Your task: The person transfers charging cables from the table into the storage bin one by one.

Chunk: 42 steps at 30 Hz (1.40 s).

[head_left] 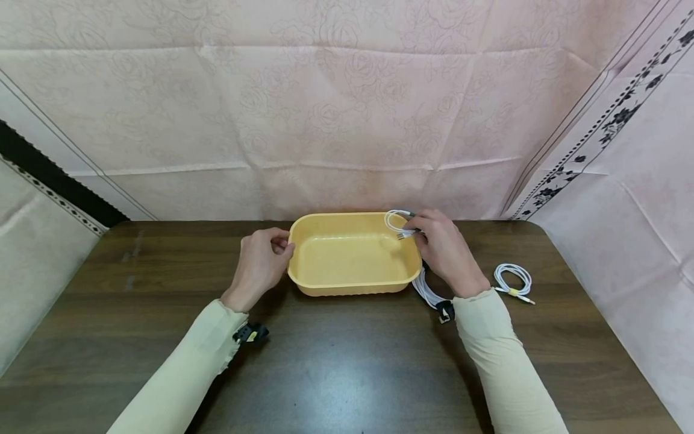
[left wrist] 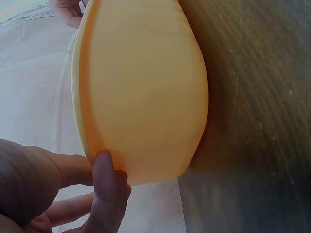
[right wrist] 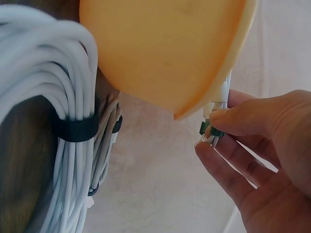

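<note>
Two pale sleeves [head_left: 173, 367] enter from the bottom of the head view, over a dark wooden table [head_left: 303, 374]. A white bundle [head_left: 425, 292] lies just beside the tray's lower-right corner; a black strap [right wrist: 75, 130] binds it. Right of centre, a white coil [head_left: 526, 278] wears a yellow tie [head_left: 512, 292]. Mid-frame sits the yellow tray [head_left: 355, 284], its left rim pinched by the left hand [head_left: 262, 259]. The right hand [head_left: 447, 247] pinches a looped cable [head_left: 400, 229] above the tray's upper-right corner. Floral cloth [head_left: 336, 120] fills the top.
</note>
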Tool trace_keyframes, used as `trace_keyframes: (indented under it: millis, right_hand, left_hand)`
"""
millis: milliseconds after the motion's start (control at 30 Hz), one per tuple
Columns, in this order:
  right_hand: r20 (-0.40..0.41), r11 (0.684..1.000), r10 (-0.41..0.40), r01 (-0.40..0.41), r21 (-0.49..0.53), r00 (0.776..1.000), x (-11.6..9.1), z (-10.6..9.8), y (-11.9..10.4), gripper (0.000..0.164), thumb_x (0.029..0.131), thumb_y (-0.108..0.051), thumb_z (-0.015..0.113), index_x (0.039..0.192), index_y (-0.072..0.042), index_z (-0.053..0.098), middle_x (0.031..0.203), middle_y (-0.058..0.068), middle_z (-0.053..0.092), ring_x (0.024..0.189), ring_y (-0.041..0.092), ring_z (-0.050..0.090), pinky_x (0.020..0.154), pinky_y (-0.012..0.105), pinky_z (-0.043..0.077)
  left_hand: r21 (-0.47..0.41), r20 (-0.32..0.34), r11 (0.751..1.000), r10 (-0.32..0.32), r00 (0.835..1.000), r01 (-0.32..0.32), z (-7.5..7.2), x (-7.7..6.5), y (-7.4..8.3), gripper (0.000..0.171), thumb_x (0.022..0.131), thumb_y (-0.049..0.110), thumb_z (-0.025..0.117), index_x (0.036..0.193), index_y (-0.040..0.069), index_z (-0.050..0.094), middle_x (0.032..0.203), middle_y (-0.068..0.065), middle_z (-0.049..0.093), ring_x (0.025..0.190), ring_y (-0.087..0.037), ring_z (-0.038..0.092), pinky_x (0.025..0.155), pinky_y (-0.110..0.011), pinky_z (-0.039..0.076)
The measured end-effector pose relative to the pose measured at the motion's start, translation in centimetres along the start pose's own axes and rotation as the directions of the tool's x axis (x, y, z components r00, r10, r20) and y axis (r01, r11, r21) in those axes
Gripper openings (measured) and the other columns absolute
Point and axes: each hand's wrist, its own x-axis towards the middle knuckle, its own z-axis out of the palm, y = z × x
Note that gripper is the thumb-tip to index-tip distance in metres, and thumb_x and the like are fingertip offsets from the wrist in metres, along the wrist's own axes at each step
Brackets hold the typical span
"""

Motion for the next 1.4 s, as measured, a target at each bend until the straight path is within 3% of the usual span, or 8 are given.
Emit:
trace_keyframes:
  millis: [667, 1033, 1300, 1400]
  right_hand:
    - [0.055, 0.999, -0.007, 0.009, -0.038, 0.998, -0.08, 0.35, -0.31, 0.025, 0.085, 0.013, 0.066, 0.099, -0.003, 0.077, 0.103, 0.01, 0.072, 0.103, 0.028, 0.063, 0.092, 0.045, 0.053]
    - [0.074, 0.997, -0.059, 0.061, -0.037, 0.996, 0.1, 0.66, -0.25, 0.025, 0.085, 0.012, 0.065, 0.098, -0.005, 0.078, 0.102, 0.007, 0.072, 0.103, 0.026, 0.064, 0.09, 0.042, 0.054]
    - [0.11, 0.997, -0.053, 0.058, -0.041, 0.993, 0.21, 0.79, -0.46, 0.027, 0.083, 0.012, 0.068, 0.099, -0.007, 0.078, 0.098, 0.004, 0.071, 0.098, 0.023, 0.063, 0.08, 0.04, 0.056]
    - [0.118, 0.998, -0.051, 0.056, -0.034, 0.992, 0.25, 0.81, -0.68, 0.026, 0.083, 0.012, 0.069, 0.099, -0.007, 0.079, 0.099, 0.005, 0.072, 0.098, 0.024, 0.063, 0.082, 0.039, 0.056]
  left_hand:
    - [0.003, -0.004, 1.0, 0.016, 1.0, -0.016, 0.27, 0.06, 0.0, 0.022, 0.095, 0.011, 0.068, 0.112, -0.003, 0.074, 0.095, -0.015, 0.074, 0.084, -0.024, 0.07, 0.075, -0.038, 0.059]
    - [0.005, -0.002, 1.0, -0.002, 1.0, 0.002, 0.03, 0.02, -0.16, 0.023, 0.096, 0.011, 0.068, 0.114, -0.002, 0.073, 0.095, -0.015, 0.073, 0.083, -0.024, 0.069, 0.074, -0.037, 0.059]
    - [0.009, -0.003, 1.0, 0.002, 1.0, -0.002, 0.0, 0.04, -0.11, 0.023, 0.096, 0.011, 0.068, 0.113, -0.003, 0.073, 0.095, -0.016, 0.073, 0.084, -0.024, 0.069, 0.075, -0.038, 0.059]
    - [0.009, -0.002, 1.0, 0.003, 1.0, -0.003, 0.0, 0.06, -0.1, 0.023, 0.096, 0.011, 0.068, 0.113, -0.003, 0.073, 0.095, -0.016, 0.073, 0.084, -0.024, 0.069, 0.075, -0.038, 0.059]
